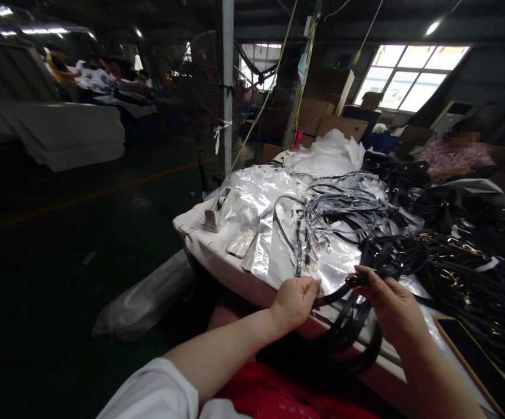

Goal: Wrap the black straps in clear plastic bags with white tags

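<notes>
Starting on the left, a tape dispenser [214, 216] is sitting near the corner of the table [200, 241], beside crinkled clear plastic sheeting [256, 195].

Moving in, the left hand [296, 299] is closing its grip around one end of a black strap [337, 294], with the fingers curled over and the thumb on top. The strap is running level just above the near table edge, then dropping in slack loops towards the lap. Across from it, the right hand [392, 302] is pinching the same strap between thumb and fingertips, so both grips are clenched on it.

I'd judge the strap as light and limp, bending wherever it is let go. The finish looks smooth and faintly glossy, so it is probably a bit slippery. The flat band itself looks like the best place to hold, with two hands apart as now, so the loops are not tangling.

Behind the hands, bagged straps [335, 203] are glinting under plastic. To the right, a heap of black straps [466, 273] is sprawling, too knotted to count.

Further right, a seated co-worker [453, 157] is half hidden behind dark bags.

The held strap's ends and any hardware are not showing, and its lower loops are merging into shadow below the table.
</notes>
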{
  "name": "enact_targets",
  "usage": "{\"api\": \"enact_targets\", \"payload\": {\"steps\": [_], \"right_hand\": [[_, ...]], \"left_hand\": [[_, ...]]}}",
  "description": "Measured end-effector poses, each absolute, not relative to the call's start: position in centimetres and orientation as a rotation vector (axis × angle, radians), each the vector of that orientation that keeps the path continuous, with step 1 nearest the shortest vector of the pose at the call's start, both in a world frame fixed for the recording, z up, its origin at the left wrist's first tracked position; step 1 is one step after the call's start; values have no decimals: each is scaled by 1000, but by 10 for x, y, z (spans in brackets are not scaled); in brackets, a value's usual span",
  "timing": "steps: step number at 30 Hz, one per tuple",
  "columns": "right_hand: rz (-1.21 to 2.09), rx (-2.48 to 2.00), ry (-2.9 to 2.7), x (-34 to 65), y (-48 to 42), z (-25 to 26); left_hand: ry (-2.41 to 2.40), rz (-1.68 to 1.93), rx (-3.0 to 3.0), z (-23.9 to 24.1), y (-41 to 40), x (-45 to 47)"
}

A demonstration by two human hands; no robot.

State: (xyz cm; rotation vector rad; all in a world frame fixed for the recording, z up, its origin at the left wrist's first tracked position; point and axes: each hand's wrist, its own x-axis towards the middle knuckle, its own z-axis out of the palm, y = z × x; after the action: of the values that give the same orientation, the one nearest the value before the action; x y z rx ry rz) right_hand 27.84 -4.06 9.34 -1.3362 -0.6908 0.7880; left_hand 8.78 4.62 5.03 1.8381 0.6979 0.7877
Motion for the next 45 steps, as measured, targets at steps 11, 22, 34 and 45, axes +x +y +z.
{"api": "enact_targets", "payload": {"steps": [11,22,34,45], "right_hand": [[426,-1461,-1057,256,-27,178],[377,-1527,-1041,262,-27,189],[391,-1641,-1005,271,-43,170],[392,-1660,-1071,254,-50,165]], "left_hand": [[659,1139,1750,124,55,132],[444,944,1462,125,60,138],[233,320,1030,92,58,135],[270,273,1021,92,61,135]]}}
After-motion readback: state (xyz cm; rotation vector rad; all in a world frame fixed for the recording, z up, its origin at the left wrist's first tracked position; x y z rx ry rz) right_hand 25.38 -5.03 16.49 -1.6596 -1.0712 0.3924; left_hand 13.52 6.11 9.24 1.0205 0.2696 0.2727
